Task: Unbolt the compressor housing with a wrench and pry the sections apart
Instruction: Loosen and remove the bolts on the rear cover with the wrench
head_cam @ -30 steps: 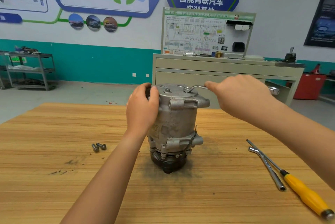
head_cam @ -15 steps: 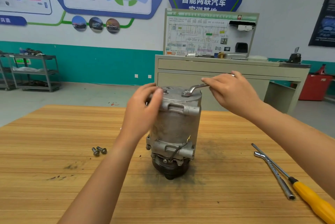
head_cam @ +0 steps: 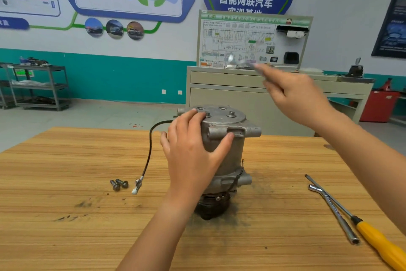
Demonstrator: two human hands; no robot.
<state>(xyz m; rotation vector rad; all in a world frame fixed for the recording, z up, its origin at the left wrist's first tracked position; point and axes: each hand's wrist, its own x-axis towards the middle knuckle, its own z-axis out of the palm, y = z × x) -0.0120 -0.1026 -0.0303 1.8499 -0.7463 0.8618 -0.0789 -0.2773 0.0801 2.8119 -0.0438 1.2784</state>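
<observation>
Left hand (head_cam: 191,150) grips one compressor (head_cam: 234,157) standing upright mid-table (head_cam: 66,216), thumb on its front lug. Right hand (head_cam: 294,97) pinches one blurred wrench (head_cam: 239,63), raised clear above the housing. Counted: two seated bolt heads (head_cam: 231,114) on top, two loose bolts (head_cam: 119,184) to the left, one screwdriver (head_cam: 377,242) and one socket bar (head_cam: 334,211) to the right.
</observation>
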